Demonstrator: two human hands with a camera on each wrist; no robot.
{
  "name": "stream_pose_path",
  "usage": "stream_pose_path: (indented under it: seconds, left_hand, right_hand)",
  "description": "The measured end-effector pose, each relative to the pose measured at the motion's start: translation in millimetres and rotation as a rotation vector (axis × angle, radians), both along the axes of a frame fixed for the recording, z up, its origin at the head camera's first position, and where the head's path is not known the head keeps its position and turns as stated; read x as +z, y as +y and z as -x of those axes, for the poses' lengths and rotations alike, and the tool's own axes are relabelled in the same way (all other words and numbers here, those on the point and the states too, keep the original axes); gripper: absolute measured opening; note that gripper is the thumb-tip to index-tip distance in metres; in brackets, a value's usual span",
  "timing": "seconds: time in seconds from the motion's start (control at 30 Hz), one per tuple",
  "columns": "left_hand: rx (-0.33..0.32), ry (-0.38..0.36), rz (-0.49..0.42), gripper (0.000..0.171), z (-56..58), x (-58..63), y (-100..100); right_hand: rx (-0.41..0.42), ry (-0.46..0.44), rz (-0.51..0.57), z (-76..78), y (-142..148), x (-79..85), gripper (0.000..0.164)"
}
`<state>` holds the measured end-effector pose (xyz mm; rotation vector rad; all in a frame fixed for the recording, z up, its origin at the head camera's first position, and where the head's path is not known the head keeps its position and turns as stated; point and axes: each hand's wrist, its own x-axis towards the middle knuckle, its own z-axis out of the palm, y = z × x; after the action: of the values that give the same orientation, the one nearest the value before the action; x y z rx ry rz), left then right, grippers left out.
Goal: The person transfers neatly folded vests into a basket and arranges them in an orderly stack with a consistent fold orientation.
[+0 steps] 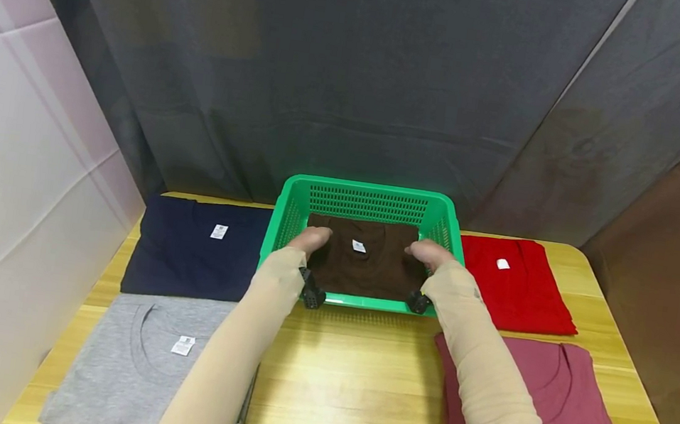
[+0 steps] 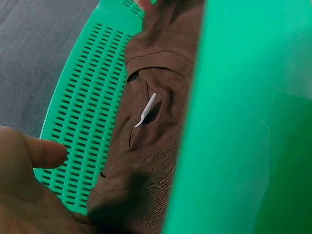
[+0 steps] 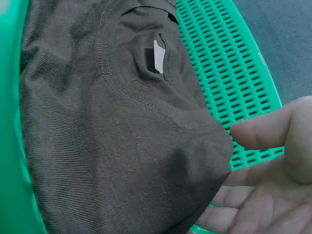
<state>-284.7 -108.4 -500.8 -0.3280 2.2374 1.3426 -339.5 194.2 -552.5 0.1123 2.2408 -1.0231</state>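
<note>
Head view: both hands sit inside the green basket (image 1: 370,196), which stands at the far middle of the wooden table (image 1: 357,379) against a dark grey curtain (image 1: 358,71). A folded brown T-shirt (image 1: 365,265) lies in the basket, collar toward the far wall, white neck label (image 1: 359,246) facing up.

Left hand (image 1: 310,239): at the shirt's left edge, near the far corner. In the left wrist view the palm (image 2: 24,195) lies low beside the cloth, thumb extended toward the basket's slotted wall (image 2: 83,117); fingers run under the shirt's edge, not curled round it. Fingers read as relaxed, roughly straight.

Right hand (image 1: 431,254): mirrored at the shirt's right edge. In the right wrist view the palm (image 3: 253,200) faces up, fingers straight and together, sliding beneath the shirt's corner; thumb (image 3: 263,129) is held apart above, just off the fabric. No pinch visible.

Shirt appears flat on the basket floor, its sides touching both hands.

Surroundings: navy shirt (image 1: 193,246) left of the basket, grey shirt (image 1: 139,365) in front of it; red shirt (image 1: 514,285) right of the basket, dusty pink shirt (image 1: 554,398) in front of that. All four folded, lying flat on the table
</note>
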Motion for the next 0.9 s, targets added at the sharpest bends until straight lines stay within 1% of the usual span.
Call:
stream_pose_path:
  seconds: [0.03,0.07,0.1,0.13,0.17,0.2,0.23,0.27,0.3,0.33,0.37,0.4,0.47,0.53,0.57,0.6,0.67,0.7,0.73,0.77,0.8,0.87,0.9]
  left_hand:
    - [0.002,-0.010,0.021,0.062,5.0,-6.9,0]
    - [0.008,-0.028,0.023,0.059,0.7,1.7,2]
    - [0.008,-0.027,0.020,0.058,-7.3,14.5,4]
    - [0.006,-0.029,0.017,0.056,-23.8,41.2,9]
    - [-0.004,-0.027,0.013,0.056,-36.9,61.7,12]
    - [-0.007,-0.041,0.001,0.055,-48.7,80.7,15]
    - [-0.015,-0.055,0.000,0.054,-57.6,97.0,17]
    - [-0.019,-0.060,-0.001,0.054,-61.6,104.3,19]
    - [-0.025,-0.061,0.004,0.055,-61.7,104.6,18]
    - [-0.033,-0.057,0.012,0.056,-60.3,102.5,18]
    - [-0.041,-0.050,0.017,0.056,-53.5,91.1,16]
    - [-0.038,-0.042,0.037,0.058,-44.2,78.0,16]
    - [-0.027,-0.032,0.049,0.061,-30.6,57.4,14]
    - [-0.022,-0.018,0.056,0.067,-15.3,33.3,11]
    - [-0.009,-0.022,0.060,0.069,-4.4,18.0,9]
    - [0.004,-0.023,0.080,0.073,6.6,2.5,8]
    - [0.021,-0.035,0.080,0.075,16.4,-10.7,7]
    - [0.020,-0.036,0.081,0.077,19.7,-15.2,6]
    - [0.022,-0.039,0.080,0.077,22.0,-17.9,6]
    - [0.028,-0.034,0.076,0.077,25.2,-21.5,6]
    - [0.021,-0.020,0.088,0.080,26.4,-22.8,6]
    - [0.028,-0.011,0.059,0.082,27.4,-22.9,6]
    - [0.021,-0.011,0.052,0.083,28.9,-24.5,7]
  right_hand:
    - [-0.019,-0.016,0.011,-1.2,-1,1.6,0.060]
    - [-0.031,-0.010,0.010,-1.9,-2,1.8,0.061]
    - [-0.031,-0.004,0.011,-2.5,-2,2.3,0.064]
    - [-0.051,-0.012,0.013,-2.7,-3,2.0,0.065]
    - [-0.065,-0.022,0.028,17.6,6,-29.7,0.070]
    - [-0.077,-0.032,0.042,29.7,11,-49.3,0.077]
    - [-0.084,-0.028,0.049,39.4,15,-65.0,0.081]
    - [-0.085,-0.020,0.055,44.9,18,-74.6,0.084]
    - [-0.086,-0.018,0.056,47.4,19,-79.0,0.086]
    - [-0.079,-0.021,0.056,47.4,19,-78.5,0.087]
    - [-0.065,-0.017,0.066,35.9,16,-64.0,0.085]
    - [-0.058,-0.016,0.065,11.1,4,-25.0,0.083]
    - [-0.055,-0.018,0.063,-25.6,-12,33.1,0.079]
    - [-0.046,-0.013,0.058,-50.4,-24,72.0,0.082]
    - [-0.071,-0.026,0.069,-62.3,-29,90.2,0.082]
    - [-0.082,-0.030,0.062,-62.9,-31,94.6,0.083]
    - [-0.082,-0.022,0.062,-78.8,-38,119.1,0.079]
    - [-0.082,-0.022,0.071,-83.5,-39,126.9,0.079]
    - [-0.096,-0.035,0.082,-90.9,-42,139.0,0.076]
    - [-0.094,-0.035,0.096,-93.7,-42,143.8,0.075]
    - [-0.091,-0.034,0.107,-96.1,-41,148.3,0.074]
    - [-0.093,-0.042,0.129,-99.5,-40,155.4,0.074]
    - [-0.091,-0.042,0.139,-100.9,-40,157.6,0.075]
